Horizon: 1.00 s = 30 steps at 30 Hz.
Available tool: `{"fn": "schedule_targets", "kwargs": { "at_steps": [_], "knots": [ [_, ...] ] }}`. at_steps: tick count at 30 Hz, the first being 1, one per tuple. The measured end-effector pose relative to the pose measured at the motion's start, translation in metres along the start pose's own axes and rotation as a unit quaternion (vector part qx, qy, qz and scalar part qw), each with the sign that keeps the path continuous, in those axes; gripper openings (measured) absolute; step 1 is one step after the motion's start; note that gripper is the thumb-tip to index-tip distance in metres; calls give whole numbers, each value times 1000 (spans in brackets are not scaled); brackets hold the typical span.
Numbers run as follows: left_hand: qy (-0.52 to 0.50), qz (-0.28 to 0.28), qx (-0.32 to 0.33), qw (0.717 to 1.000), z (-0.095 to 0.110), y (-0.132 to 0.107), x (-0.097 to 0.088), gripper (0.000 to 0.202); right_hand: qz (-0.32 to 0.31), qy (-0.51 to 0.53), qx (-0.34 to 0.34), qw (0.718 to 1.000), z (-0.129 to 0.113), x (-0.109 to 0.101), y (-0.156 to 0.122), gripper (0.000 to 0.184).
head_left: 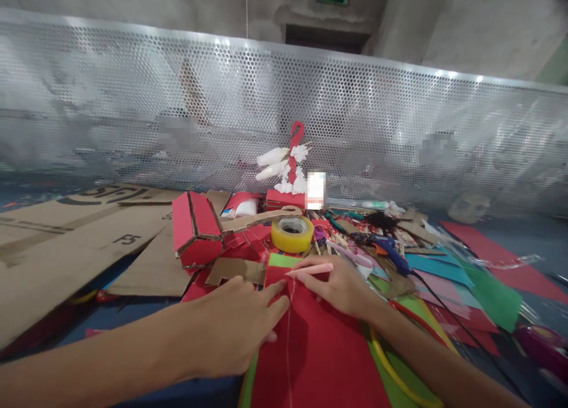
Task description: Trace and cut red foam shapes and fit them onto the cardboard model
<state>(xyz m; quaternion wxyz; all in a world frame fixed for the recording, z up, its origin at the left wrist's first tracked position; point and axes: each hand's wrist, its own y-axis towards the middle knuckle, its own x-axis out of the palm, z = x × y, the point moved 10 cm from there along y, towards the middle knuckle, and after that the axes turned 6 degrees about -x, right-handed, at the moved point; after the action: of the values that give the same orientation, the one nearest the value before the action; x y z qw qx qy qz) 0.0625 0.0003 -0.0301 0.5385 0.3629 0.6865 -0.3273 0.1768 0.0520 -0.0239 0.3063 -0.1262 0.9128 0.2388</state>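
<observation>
1. I see the left hand (231, 331) lying flat with its fingers stretched out, pressing down the red sheet (319, 355) in front of me.
2. The right hand (344, 286) is closed around a pink stick (310, 270), whose tip sits at the sheet's far edge, just beside the left fingertips.
3. A thin pale line runs down the sheet from there. I cannot tell whether it is a crease, a thread or a cut.
4. I judge the work barely begun: the sheet looks whole, and the yellow tape roll (291, 233) and red cardboard box (195, 230) beyond lie untouched.

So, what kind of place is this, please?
Probably an indoor craft workshop: a yellow roll of tape and flat brown cardboard sheets lie spread out in front, and a perforated metal screen stands behind them.
</observation>
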Motion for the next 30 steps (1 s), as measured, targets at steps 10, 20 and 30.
{"fn": "schedule_targets", "kwargs": {
  "at_steps": [10, 20, 30],
  "knots": [
    [34, 21, 5, 999, 3, -2, -4, 35, -6, 12, -15, 1000, -4, 5, 0, 21],
    [81, 8, 26, 996, 21, -7, 5, 47, -7, -25, -29, 999, -11, 1, 3, 25],
    [67, -2, 11, 998, 22, -6, 3, 57, -21, -16, -32, 999, -14, 5, 2, 26]
  ]
}}
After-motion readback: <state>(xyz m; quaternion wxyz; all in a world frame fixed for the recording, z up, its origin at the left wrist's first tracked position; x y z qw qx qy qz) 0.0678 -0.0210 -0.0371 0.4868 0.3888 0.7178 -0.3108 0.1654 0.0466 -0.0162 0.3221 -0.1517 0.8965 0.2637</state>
